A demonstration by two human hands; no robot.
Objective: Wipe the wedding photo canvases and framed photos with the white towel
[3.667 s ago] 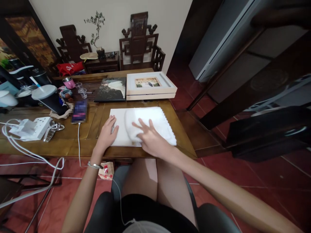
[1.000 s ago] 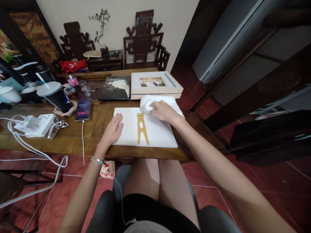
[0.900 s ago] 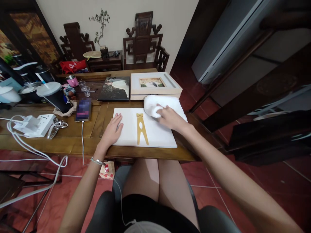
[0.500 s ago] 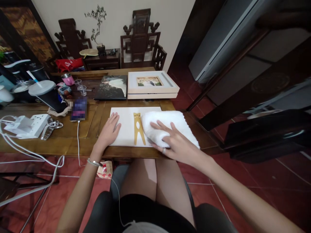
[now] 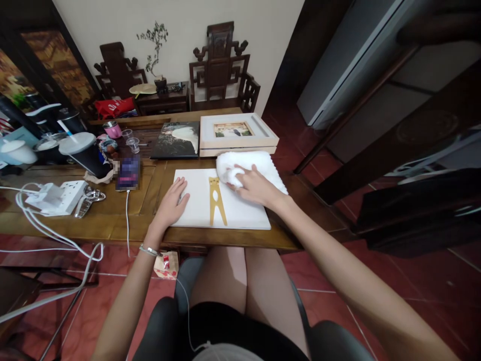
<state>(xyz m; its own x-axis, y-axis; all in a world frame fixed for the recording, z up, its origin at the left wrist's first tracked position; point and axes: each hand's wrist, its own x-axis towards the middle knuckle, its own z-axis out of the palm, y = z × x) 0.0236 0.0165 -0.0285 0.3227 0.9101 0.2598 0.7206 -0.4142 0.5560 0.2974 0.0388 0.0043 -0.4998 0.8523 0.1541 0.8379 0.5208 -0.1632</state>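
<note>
A flat white board (image 5: pixel 191 213) with a long-legged yellow cat figure (image 5: pixel 215 198) on it lies near the front edge of the wooden table. My left hand (image 5: pixel 173 203) rests on the board's left edge, palm down and fingers extended. My right hand (image 5: pixel 257 186) presses on a fluffy white towel (image 5: pixel 263 161), with a bunched part of it gripped in the fingers. The towel covers the board's upper right corner and hangs over its right side.
Behind the board lie a dark photo panel (image 5: pixel 176 140) and a light wooden picture frame (image 5: pixel 240 129). To the left are a phone (image 5: pixel 128 173) on a cable, a power strip (image 5: pixel 71 196), a lidded black cup (image 5: pixel 84 155) and a pink cup (image 5: pixel 112 129).
My right hand has slid the towel away from me, from the board's lower right towards its upper right corner. My left hand stays on the board's left edge.
</note>
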